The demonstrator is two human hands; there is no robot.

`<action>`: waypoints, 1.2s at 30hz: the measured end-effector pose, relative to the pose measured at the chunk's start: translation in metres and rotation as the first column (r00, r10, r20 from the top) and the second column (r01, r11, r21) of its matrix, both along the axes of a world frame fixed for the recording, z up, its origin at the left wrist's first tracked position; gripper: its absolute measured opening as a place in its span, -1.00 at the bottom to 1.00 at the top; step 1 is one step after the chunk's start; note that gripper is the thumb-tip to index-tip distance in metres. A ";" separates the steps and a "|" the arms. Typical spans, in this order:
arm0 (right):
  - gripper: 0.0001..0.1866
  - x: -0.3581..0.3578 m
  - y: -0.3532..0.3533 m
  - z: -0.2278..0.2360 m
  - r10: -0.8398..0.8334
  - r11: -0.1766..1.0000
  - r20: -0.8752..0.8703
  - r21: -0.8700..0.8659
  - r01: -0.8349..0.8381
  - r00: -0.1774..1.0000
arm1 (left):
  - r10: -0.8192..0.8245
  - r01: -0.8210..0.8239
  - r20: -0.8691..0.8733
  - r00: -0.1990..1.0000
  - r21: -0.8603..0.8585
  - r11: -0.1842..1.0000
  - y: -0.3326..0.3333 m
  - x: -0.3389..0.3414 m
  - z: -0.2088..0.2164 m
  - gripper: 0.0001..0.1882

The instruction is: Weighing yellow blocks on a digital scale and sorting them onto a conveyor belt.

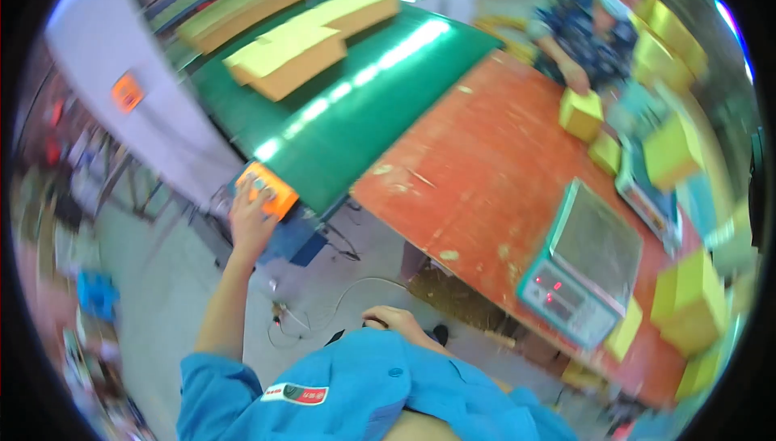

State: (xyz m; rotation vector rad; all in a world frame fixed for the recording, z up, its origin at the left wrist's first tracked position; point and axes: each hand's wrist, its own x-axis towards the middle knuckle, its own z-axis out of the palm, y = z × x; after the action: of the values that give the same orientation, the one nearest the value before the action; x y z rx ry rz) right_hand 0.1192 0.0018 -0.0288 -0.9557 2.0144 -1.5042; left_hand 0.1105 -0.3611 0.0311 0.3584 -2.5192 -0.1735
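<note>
My left hand (250, 219) reaches forward to an orange control box (271, 190) at the near end of a green conveyor belt (323, 138). Its fingers are stretched out over the box's buttons, touching its face. Close in front of my blue jacket is my right hand (394, 320), with fingers curled in at a small dark thing I cannot make out. On the belt's far part lie several long yellow blocks (295, 57), apart from both hands.
Right of the belt stands a red table (469, 174) carrying a digital scale (594, 255), a second scale (647, 198) and several yellow blocks (687, 299). Across it, a masked person touches a yellow block (580, 113). A thin cable (343, 295) trails on the floor.
</note>
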 end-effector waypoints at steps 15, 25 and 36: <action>-0.72 -0.107 0.065 -0.019 -0.457 0.759 -0.724 -0.015 0.651 0.516 | -0.134 0.126 0.111 0.985 0.080 0.989 -0.024 0.005 -0.002 -0.51; -0.72 -0.127 0.068 -0.013 -0.321 0.778 -0.778 0.109 0.619 0.540 | -0.146 0.121 0.113 0.983 0.200 0.972 -0.025 0.007 -0.009 -0.48; -0.72 -0.125 0.071 -0.017 -0.349 0.759 -0.806 0.056 0.648 0.478 | -0.160 0.143 0.099 0.982 0.164 0.976 -0.024 0.006 -0.009 -0.49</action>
State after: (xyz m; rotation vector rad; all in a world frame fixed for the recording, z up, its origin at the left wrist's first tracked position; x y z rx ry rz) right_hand -0.0053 0.0723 -0.0455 -0.9545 3.3208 -0.9117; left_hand 0.1163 -0.3854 0.0220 0.2424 -2.6520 -0.4234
